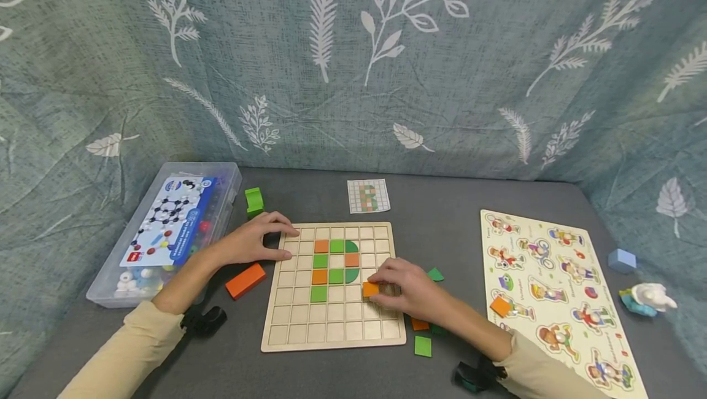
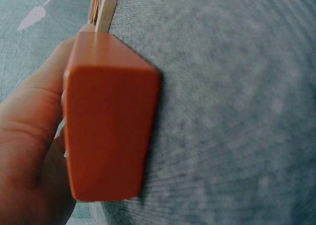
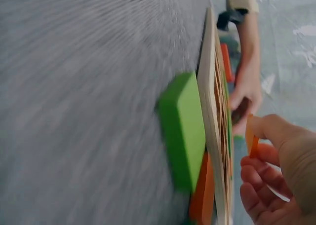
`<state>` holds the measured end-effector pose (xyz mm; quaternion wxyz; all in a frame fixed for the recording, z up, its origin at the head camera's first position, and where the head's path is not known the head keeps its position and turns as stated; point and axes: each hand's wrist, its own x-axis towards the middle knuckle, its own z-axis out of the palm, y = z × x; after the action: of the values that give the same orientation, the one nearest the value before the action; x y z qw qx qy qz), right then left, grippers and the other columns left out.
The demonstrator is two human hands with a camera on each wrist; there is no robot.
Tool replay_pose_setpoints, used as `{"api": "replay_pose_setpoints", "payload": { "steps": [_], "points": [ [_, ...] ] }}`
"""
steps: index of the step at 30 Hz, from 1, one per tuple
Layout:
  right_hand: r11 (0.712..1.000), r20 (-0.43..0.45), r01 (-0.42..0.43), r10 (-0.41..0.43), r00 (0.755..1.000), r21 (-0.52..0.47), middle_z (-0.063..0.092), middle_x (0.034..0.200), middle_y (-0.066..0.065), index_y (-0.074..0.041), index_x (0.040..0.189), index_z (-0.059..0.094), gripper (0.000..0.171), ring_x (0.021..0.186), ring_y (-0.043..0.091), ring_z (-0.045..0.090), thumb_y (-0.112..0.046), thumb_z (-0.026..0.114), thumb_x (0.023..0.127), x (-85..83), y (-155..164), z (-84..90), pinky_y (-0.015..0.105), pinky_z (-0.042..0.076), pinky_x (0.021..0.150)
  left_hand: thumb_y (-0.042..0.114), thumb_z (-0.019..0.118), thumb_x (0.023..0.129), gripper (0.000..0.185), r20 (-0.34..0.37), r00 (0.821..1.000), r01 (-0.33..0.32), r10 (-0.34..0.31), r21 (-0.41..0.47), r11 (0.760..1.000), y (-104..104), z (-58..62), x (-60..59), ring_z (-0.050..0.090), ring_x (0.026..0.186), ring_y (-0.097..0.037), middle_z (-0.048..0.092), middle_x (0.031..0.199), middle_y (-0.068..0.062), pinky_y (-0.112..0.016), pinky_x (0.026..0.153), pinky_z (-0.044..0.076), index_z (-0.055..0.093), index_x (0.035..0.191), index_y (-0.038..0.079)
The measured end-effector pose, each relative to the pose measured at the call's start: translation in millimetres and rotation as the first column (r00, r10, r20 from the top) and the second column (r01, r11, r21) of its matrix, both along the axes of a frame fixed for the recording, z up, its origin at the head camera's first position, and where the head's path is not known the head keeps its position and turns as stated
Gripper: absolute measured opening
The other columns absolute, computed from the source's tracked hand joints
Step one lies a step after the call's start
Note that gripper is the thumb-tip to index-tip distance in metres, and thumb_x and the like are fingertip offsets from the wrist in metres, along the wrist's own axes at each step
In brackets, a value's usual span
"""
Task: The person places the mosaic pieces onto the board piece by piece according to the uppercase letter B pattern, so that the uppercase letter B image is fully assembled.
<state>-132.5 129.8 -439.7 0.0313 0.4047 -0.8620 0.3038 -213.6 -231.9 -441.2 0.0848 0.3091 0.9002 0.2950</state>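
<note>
- Surface (image 1: 442, 233): grey fabric, carrying all items listed.
- Grid board (image 1: 331, 325): wooden, lying flat at centre; orange and green tiles fill part of its upper squares.
- Left hand (image 1: 255, 243): resting flat on the board's upper left corner, fingers relaxed and holding nothing.
- Right hand (image 1: 405, 293): over the board's right side, fingers curled, pinching the orange tile.
- Orange block (image 1: 245, 280): on the surface just left of the board, near the left hand.
- Orange tile (image 1: 370, 289): small square, held above a right-hand board square.

Pattern card (image 1: 368, 196) too small to read.
</note>
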Motion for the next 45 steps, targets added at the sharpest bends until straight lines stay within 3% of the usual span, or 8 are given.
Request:
{"api": "replay_pose_setpoints", "payload": {
  "steps": [5,15,33,39,45],
  "points": [
    [0.998,-0.020,-0.014,0.016,1.000,0.061,0.067,0.099,-0.003,-0.012,0.105,0.073,0.024,0.089,0.009,0.059,-0.026,0.075,0.085,0.6,-22.1,0.6,0.021,0.050,0.078,0.034,0.076,0.084,0.040,0.000,1.000,0.000,0.000,-0.003,1.000,0.8,1.2,-0.6,0.050,0.117,-0.026,0.056,0.124,-0.003,-0.054,0.097,0.042,0.068,0.120,0.019],
    [0.995,-0.076,0.019,-0.011,0.997,0.103,0.061,0.091,-0.003,-0.012,0.101,0.073,0.022,0.081,0.008,0.049,-0.026,0.077,0.083,-2.2,-51.5,-2.3,0.018,0.042,0.072,0.037,0.075,0.085,0.041,0.016,1.000,-0.004,0.005,-0.015,1.000,1.8,1.7,-3.2,0.049,0.118,-0.027,0.056,0.124,-0.003,-0.055,0.098,0.041,0.068,0.120,0.019],
    [0.994,-0.056,0.019,-0.013,0.998,0.108,0.056,0.092,-0.002,-0.011,0.101,0.073,0.026,0.087,0.009,0.047,-0.027,0.079,0.081,0.6,-60.5,0.5,0.018,0.041,0.074,0.038,0.075,0.085,0.041,0.014,1.000,-0.008,0.009,-0.019,1.000,1.1,1.7,-4.4,0.049,0.117,-0.026,0.056,0.124,-0.003,-0.054,0.097,0.042,0.068,0.121,0.020],
    [0.991,-0.055,0.084,-0.079,0.995,0.103,0.061,0.095,-0.002,-0.011,0.105,0.073,0.032,0.088,0.011,0.051,-0.030,0.079,0.080,8.7,-33.6,8.4,0.021,0.044,0.075,0.040,0.073,0.085,0.041,0.021,1.000,-0.006,0.006,-0.024,1.000,-0.4,0.3,-3.0,0.048,0.117,-0.027,0.055,0.125,-0.002,-0.055,0.097,0.041,0.067,0.121,0.021],
    [0.965,-0.034,0.257,-0.255,0.966,0.055,0.063,0.099,0.000,-0.009,0.105,0.073,0.033,0.090,0.014,0.055,-0.026,0.081,0.078,5.6,29.8,5.4,0.029,0.049,0.077,0.040,0.073,0.086,0.041,0.035,0.999,-0.005,0.006,-0.017,1.000,-1.8,-1.3,-1.9,0.048,0.118,-0.028,0.055,0.125,-0.003,-0.055,0.097,0.041,0.067,0.122,0.021]
  ]
}}
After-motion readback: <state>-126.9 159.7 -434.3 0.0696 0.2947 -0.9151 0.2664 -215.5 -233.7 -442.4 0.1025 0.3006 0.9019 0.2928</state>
